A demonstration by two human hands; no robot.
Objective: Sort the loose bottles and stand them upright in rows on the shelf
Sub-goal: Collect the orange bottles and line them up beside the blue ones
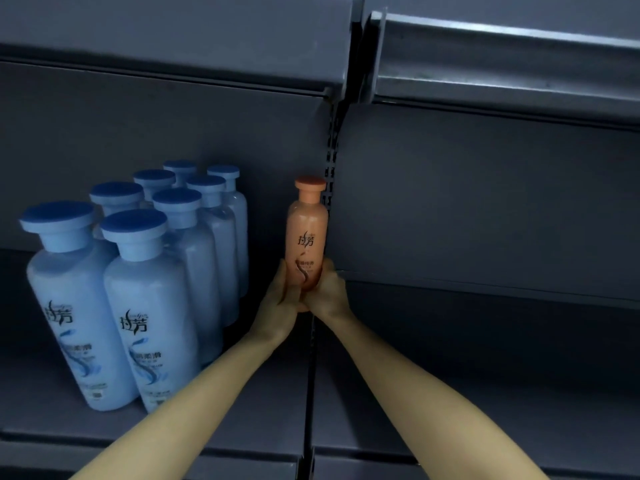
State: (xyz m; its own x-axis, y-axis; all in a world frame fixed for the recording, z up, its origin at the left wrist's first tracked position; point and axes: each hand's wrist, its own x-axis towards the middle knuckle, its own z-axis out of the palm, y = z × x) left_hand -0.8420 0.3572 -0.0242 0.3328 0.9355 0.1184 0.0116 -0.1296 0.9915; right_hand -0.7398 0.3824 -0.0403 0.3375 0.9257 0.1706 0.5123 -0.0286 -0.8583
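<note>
An orange bottle [307,233] with an orange cap stands upright at the back of the shelf [242,420], close to the slotted upright post. My left hand [282,303] and my right hand [327,294] both grip its lower part from either side. To the left, several blue bottles [152,306] with blue caps stand upright in two rows running from front to back. A gap separates the orange bottle from the blue rows.
The slotted post [330,161] and a seam divide this shelf from the neighbouring shelf bay [485,393] on the right. An upper shelf [180,32] overhangs the bottles. The grey back panel [104,133] stands behind them.
</note>
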